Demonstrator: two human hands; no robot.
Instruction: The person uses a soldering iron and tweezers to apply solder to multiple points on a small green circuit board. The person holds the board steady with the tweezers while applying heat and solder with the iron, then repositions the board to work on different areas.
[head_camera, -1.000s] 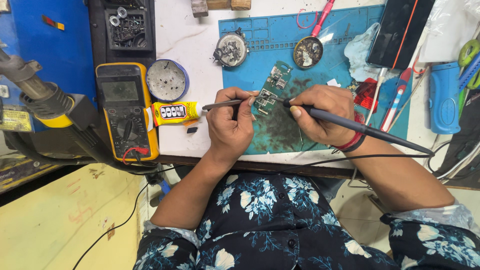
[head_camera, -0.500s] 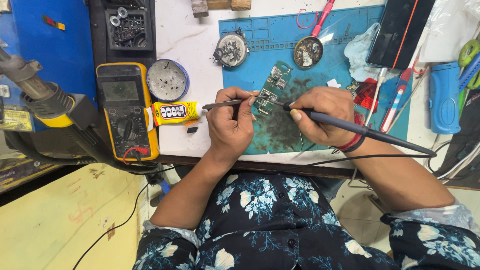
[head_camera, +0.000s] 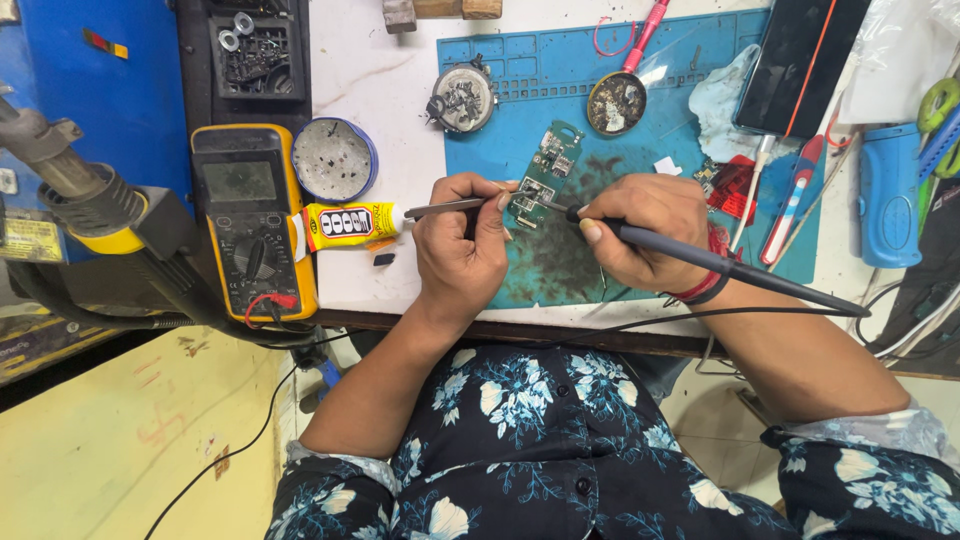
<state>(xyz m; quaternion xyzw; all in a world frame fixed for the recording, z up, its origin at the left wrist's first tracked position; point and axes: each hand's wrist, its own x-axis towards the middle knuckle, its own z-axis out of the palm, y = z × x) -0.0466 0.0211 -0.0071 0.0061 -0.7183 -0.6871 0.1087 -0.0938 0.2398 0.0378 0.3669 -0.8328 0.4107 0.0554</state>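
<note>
A small green circuit board lies on a blue work mat. My left hand grips metal tweezers, whose tips meet the board's lower end. My right hand holds a dark soldering iron like a pen, its tip touching the board beside the tweezer tips. The iron's handle and cord trail off to the right across my wrist, which wears a red band.
A yellow multimeter, a round blue tin and a yellow glue tube lie left of the mat. A hot-air nozzle juts in at far left. Round metal parts, a cloth, pens and a blue tool sit at the back and right.
</note>
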